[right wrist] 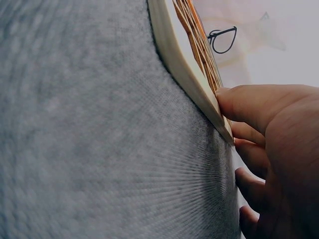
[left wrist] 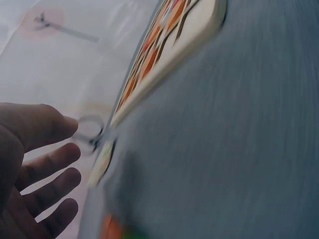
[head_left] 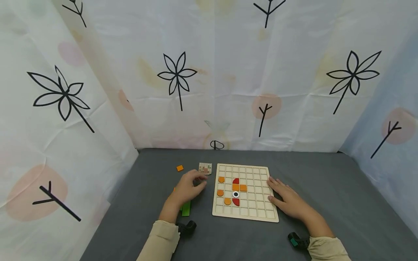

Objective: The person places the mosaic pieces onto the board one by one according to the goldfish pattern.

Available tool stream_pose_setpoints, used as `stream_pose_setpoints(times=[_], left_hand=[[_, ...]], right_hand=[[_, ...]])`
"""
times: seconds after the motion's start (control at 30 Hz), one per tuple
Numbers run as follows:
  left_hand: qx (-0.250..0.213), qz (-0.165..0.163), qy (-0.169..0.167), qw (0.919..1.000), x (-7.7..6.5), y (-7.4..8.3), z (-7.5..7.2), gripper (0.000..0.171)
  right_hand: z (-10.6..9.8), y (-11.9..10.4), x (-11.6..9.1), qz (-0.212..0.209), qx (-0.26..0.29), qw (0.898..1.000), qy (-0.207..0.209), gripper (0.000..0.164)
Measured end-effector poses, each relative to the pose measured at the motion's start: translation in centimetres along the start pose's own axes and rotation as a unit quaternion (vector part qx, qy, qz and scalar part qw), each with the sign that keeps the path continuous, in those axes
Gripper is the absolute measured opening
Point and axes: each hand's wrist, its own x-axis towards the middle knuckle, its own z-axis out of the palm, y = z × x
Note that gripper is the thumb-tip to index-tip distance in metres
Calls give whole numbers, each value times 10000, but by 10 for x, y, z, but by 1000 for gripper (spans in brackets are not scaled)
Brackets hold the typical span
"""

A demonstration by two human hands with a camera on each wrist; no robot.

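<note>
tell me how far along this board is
Done: eight pieces, including the black-and-white disc, sit on the grid board.
In hand: no piece; the left grip is empty near the card, the right grip rests at the board's edge.
Remaining: probably the loose orange piece and green piece, though the card is too small to read.
</note>
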Motion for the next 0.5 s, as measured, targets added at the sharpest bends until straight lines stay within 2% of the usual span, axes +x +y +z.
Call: stream_pose_setpoints(times=[0.23,0.33,0.5], left_hand=[[-21,-372,165,9992,-27,-30,-45,24],[-41,-509,170,9986,-38,-44,-57,28],[-113,-639,-82,9979,-51,-60,-71,38]], right_hand=[[1,0,1,-6,-22,10000,32,67],[1,1,1,-36,-12,10000,36,67],[2,2,1,-24,7,10000,25,67]])
